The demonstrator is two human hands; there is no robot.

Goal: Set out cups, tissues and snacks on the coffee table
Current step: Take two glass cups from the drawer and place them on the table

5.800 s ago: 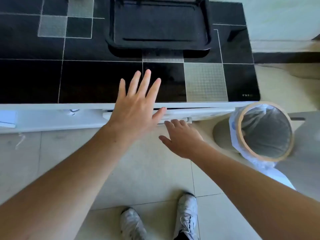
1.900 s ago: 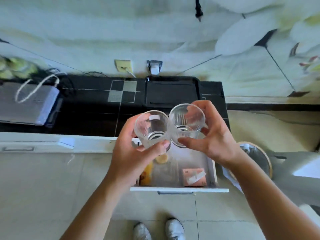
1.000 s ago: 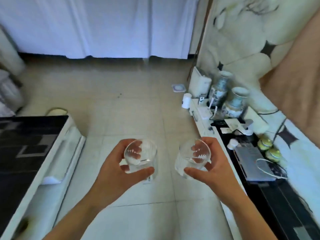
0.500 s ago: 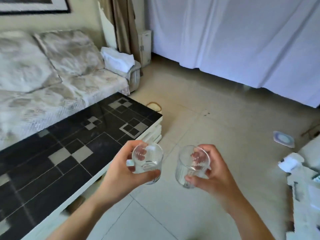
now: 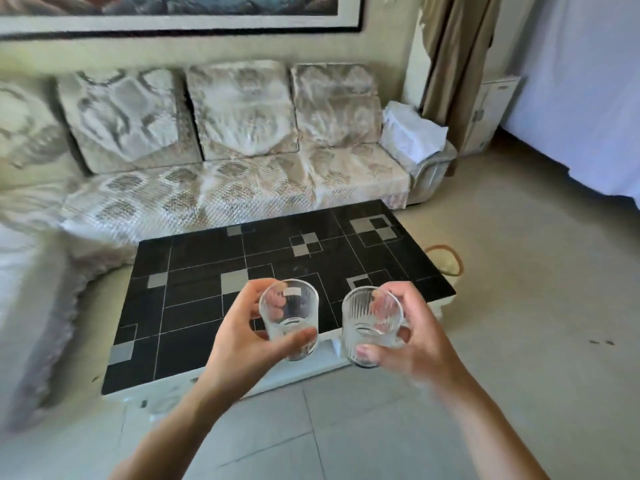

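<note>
Currently left hand (image 5: 239, 344) and right hand (image 5: 412, 344) each grip a glass tumbler (image 5: 289, 318) (image 5: 372, 325); smooth ribbed glass could slip onto the table (image 5: 194, 265).

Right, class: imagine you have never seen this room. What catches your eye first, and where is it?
Two clear ribbed glasses in the foreground, the left glass in the left hand and the right glass in the right hand, both upright and empty. Just beyond them stands a black tiled table with nothing on it, and behind it a long patterned sofa against the wall.
</note>
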